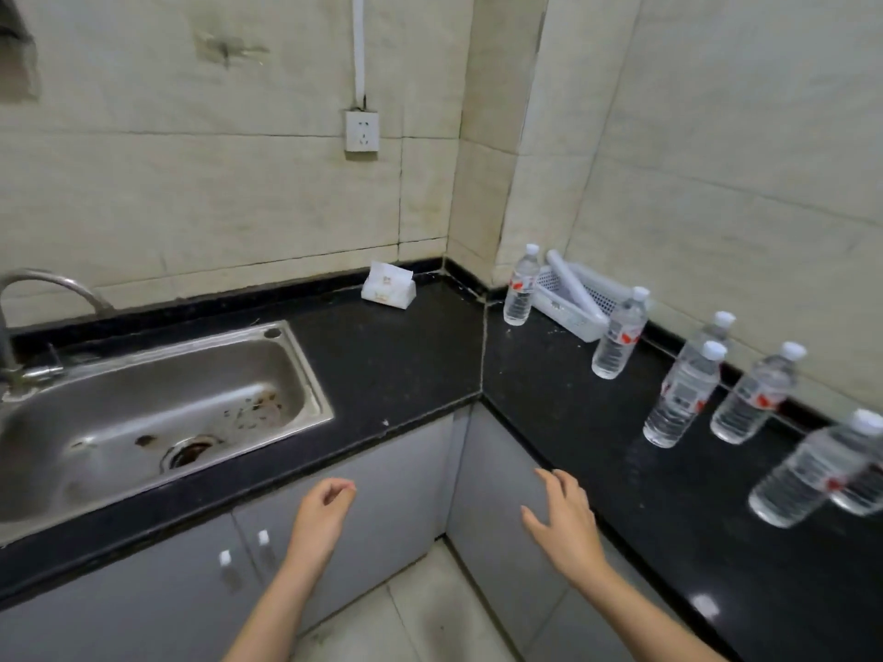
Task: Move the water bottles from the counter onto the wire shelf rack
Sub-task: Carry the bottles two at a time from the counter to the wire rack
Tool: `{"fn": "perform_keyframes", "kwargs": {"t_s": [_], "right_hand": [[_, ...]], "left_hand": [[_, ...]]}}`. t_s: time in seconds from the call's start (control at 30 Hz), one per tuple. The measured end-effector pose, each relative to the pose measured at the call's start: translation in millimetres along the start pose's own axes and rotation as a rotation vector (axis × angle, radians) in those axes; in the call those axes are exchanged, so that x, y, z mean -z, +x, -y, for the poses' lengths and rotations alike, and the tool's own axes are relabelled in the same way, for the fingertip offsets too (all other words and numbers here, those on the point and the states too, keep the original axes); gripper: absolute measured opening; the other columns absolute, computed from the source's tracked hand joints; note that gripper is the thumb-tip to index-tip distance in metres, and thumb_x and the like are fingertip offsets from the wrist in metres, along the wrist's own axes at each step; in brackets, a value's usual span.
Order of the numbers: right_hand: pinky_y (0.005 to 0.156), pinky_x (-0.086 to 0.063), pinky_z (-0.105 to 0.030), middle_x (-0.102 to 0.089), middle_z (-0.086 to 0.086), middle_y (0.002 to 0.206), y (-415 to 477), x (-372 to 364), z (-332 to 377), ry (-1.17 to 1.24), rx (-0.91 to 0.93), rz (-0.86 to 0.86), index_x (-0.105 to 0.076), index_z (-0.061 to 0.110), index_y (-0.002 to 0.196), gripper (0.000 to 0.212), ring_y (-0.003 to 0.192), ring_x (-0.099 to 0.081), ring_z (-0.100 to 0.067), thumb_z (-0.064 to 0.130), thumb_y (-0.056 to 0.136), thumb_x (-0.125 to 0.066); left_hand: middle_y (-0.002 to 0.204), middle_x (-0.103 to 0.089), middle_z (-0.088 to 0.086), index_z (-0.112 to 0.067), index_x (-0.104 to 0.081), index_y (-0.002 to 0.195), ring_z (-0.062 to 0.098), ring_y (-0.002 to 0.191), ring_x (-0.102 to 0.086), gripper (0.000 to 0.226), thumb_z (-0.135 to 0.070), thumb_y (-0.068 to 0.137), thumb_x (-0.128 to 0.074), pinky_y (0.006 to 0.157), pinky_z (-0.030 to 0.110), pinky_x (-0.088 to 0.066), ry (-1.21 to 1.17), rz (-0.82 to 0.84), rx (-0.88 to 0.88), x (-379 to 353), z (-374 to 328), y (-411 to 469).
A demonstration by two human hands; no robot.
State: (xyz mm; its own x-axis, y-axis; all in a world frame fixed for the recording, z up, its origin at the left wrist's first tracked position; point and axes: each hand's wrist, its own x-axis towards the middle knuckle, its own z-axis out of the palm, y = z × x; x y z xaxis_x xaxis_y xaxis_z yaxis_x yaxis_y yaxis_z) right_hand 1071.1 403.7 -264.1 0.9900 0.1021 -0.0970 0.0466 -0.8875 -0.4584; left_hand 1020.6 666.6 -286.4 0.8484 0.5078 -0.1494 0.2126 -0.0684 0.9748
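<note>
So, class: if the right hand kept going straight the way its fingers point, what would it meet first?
The right hand points up and slightly left, so it would probably meet the black counter edge first. No water bottle lies in that line, though depth is uncertain.

Nothing here reads clearly. The bottles (522,286) on the right counter (406,355) carry red-and-white labels, too blurred to make out, and the tissue pack (387,285) in the far corner shows faint print, also unreadable.
</note>
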Motion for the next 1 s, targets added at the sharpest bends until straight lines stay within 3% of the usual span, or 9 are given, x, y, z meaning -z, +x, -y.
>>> {"fn": "perform_keyframes", "kwargs": {"t_s": [0.13,0.23,0.33,0.53,0.63,0.73,0.83,0.9,1.0], "right_hand": [[0.106,-0.027,-0.034,-0.022,-0.007,0.148,18.0,7.2,-42.7,0.006,-0.163,-0.051,-0.028,0.02,0.14,0.057,0.136,-0.024,-0.023,0.032,0.089,-0.051],[0.107,-0.028,-0.036,-0.025,-0.009,0.147,41.7,18.0,-70.4,0.047,-0.261,-0.099,-0.032,0.017,0.138,0.056,0.135,-0.026,-0.025,0.03,0.089,-0.054],[0.108,-0.027,-0.035,-0.028,-0.011,0.145,83.1,27.9,-92.6,0.122,-0.301,-0.17,-0.034,0.015,0.137,0.054,0.134,-0.027,-0.026,0.027,0.089,-0.054],[0.11,-0.027,-0.035,-0.031,-0.011,0.143,180.6,49.1,-113.1,0.23,-0.302,-0.214,-0.035,0.013,0.137,0.054,0.133,-0.031,-0.025,0.027,0.088,-0.055],[0.11,-0.027,-0.033,-0.032,-0.011,0.142,226.3,60.7,-117.2,0.236,-0.295,-0.231,-0.035,0.012,0.136,0.054,0.132,-0.032,-0.024,0.026,0.088,-0.055],[0.11,-0.026,-0.032,-0.03,-0.01,0.143,254.8,61.3,-120.0,0.277,-0.325,-0.224,-0.033,0.011,0.138,0.055,0.133,-0.031,-0.023,0.026,0.089,-0.054],[0.109,-0.025,-0.03,-0.03,-0.01,0.143,282.4,59.4,-124.7,0.318,-0.37,-0.224,-0.031,0.011,0.139,0.056,0.133,-0.031,-0.023,0.025,0.089,-0.054],[0.108,-0.025,-0.03,-0.032,-0.011,0.142,299.0,59.7,-127.4,0.332,-0.402,-0.241,-0.031,0.009,0.139,0.056,0.132,-0.032,-0.024,0.023,0.089,-0.054],[0.108,-0.026,-0.031,-0.033,-0.014,0.142,324.7,66.9,-130.5,0.356,-0.457,-0.28,-0.032,0.007,0.138,0.058,0.132,-0.032,-0.026,0.02,0.087,-0.057]], "left_hand": [[0.067,-0.054,-0.001,-0.019,-0.056,0.066,0.019,0.082,-0.05,0.03,0.001,0.088,-0.051,0.067,0.027,-0.035,0.049,0.217,0.076,-73.8,4.5,34.9],[0.071,-0.056,-0.002,-0.02,-0.056,0.069,0.02,0.082,-0.051,0.027,-0.003,0.089,-0.05,0.066,0.022,-0.039,0.1,0.338,0.08,-122.7,-9.5,60.0],[0.076,-0.056,-0.003,-0.019,-0.057,0.074,0.017,0.081,-0.052,0.021,-0.007,0.09,-0.049,0.072,0.027,-0.038,0.164,0.419,0.029,-168.1,-33.5,95.4],[0.073,-0.059,-0.002,-0.015,-0.061,0.073,0.016,0.075,-0.052,0.021,0.0,0.086,-0.053,0.062,0.012,-0.041,0.218,0.412,-0.086,-239.1,-73.4,179.1],[0.075,-0.058,0.001,-0.007,-0.061,0.087,0.013,0.071,-0.051,0.01,-0.002,0.087,-0.053,0.064,0.025,-0.04,0.188,0.399,-0.032,-273.3,-83.2,208.1],[0.073,-0.054,0.005,-0.006,-0.058,0.095,0.011,0.065,-0.047,0.01,-0.002,0.086,-0.054,0.062,0.024,-0.038,0.219,0.417,0.0,-298.4,-74.0,230.0],[0.089,-0.056,0.007,-0.01,-0.055,0.105,0.017,0.08,-0.052,0.017,-0.009,0.087,-0.054,0.066,0.027,-0.04,0.283,0.437,0.07,-317.7,-68.1,258.6],[0.103,-0.057,0.009,-0.009,-0.053,0.112,0.021,0.093,-0.053,0.024,-0.011,0.088,-0.054,0.077,0.029,-0.039,0.309,0.451,0.099,-327.8,-67.4,281.8],[0.113,-0.057,0.017,-0.005,-0.051,0.119,0.024,0.096,-0.053,0.033,-0.01,0.087,-0.056,0.081,0.03,-0.039,0.308,0.455,0.085,-342.7,-73.9,320.3]]}}
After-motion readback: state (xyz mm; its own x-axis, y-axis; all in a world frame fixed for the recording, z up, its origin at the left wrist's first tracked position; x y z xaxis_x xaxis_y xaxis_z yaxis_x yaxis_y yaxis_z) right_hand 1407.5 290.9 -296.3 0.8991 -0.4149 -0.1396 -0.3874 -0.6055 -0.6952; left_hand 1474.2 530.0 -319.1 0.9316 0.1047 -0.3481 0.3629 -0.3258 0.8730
